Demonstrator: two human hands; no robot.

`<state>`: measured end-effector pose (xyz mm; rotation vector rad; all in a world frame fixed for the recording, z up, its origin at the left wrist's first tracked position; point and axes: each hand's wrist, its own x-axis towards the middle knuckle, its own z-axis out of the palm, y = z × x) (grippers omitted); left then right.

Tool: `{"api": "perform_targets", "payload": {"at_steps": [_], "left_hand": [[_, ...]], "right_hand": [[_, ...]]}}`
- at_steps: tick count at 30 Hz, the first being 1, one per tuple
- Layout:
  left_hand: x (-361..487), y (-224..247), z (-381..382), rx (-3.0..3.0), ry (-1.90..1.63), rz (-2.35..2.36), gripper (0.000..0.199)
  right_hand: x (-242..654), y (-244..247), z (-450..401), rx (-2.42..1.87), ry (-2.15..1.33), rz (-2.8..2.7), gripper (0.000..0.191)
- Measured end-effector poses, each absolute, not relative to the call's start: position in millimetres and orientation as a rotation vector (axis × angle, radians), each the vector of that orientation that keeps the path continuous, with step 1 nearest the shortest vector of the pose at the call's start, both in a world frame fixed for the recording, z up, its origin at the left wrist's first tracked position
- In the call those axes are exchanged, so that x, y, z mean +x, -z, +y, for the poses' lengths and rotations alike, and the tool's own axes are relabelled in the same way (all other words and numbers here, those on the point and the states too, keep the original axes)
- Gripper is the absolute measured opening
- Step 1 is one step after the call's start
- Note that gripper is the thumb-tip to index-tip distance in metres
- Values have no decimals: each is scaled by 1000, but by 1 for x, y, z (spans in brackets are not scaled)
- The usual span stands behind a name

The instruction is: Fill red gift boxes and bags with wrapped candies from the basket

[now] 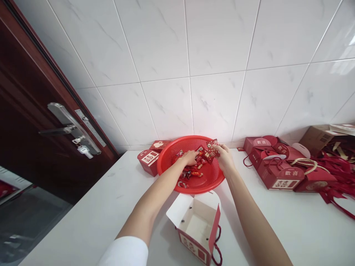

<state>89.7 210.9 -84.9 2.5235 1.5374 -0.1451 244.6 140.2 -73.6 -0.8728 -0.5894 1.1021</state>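
My right grip [225, 157] pinches a red patterned packet [210, 152] at the far right of the red basket [215, 176]; left grip [190, 158] among wrapped sweets [188, 174], fingertips hidden, closure I can't tell. Best keep the packet clear of the rim and the near open box [199, 221]. Wall [166, 111] hems far side; desk [111, 199] room lies left.

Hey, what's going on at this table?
A person is handling things at a red basket. Their left hand reaches in among small wrapped pieces; whether it grips any is hard to tell. The right hand holds a red patterned packet over the basket's right side. An open box stands in front, between the forearms, with more red boxes off to the right.
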Motion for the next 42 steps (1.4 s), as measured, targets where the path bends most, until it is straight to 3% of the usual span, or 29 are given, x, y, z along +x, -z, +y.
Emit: {"api": "perform_targets", "payload": {"at_steps": [10, 20, 26, 42], "left_hand": [[90, 87, 215, 2432, 108, 1522, 13], [82, 60, 205, 2286, -614, 1321, 27], [90, 58, 198, 1928, -957, 844, 44], [103, 73, 199, 1955, -823, 945, 47]], "right_hand": [[246, 75, 140, -881, -1104, -624, 19], [244, 76, 136, -876, -1090, -614, 30], [244, 75, 135, -886, -1196, -637, 30], [244, 70, 133, -839, -1228, -747, 42]]}}
